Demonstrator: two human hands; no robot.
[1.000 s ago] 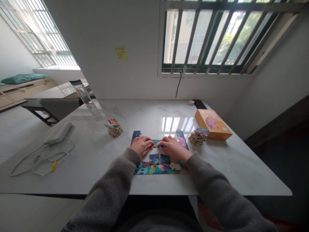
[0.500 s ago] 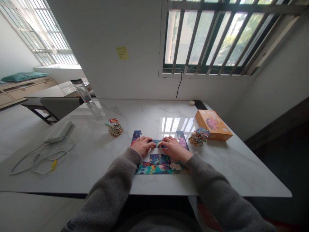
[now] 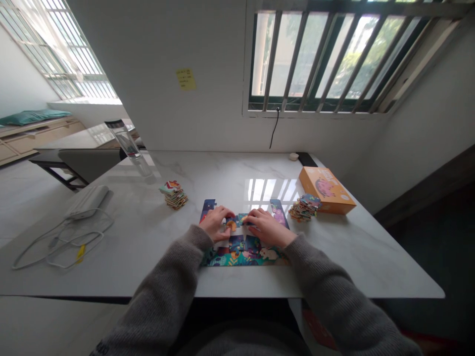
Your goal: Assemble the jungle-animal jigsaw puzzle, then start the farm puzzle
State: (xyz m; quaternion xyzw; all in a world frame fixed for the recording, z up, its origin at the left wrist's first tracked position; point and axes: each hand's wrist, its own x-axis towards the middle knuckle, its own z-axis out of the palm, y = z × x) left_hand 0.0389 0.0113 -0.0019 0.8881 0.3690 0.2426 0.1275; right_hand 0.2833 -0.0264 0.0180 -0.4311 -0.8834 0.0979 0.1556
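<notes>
A partly joined colourful jigsaw puzzle [image 3: 243,254] lies flat on the white marble table [image 3: 156,247] in front of me. My left hand [image 3: 214,223] rests on the puzzle's left part, fingers curled on a piece with an orange patch [image 3: 232,225]. My right hand [image 3: 265,228] presses its fingertips on an adjoining blue piece [image 3: 242,218] at the puzzle's middle. The two hands nearly meet over these pieces. Grey sleeves cover both arms.
A stack of loose pieces [image 3: 174,194] stands to the left, another heap [image 3: 304,207] to the right beside an orange box [image 3: 325,189]. A clear bottle [image 3: 129,147], a white device [image 3: 87,201] and coiled cable [image 3: 63,242] occupy the table's left. A wall and barred window lie behind.
My left hand has drawn back slightly toward me, uncovering the orange-patched piece between the hands. The right hand stays in place. The view shifted a little.
</notes>
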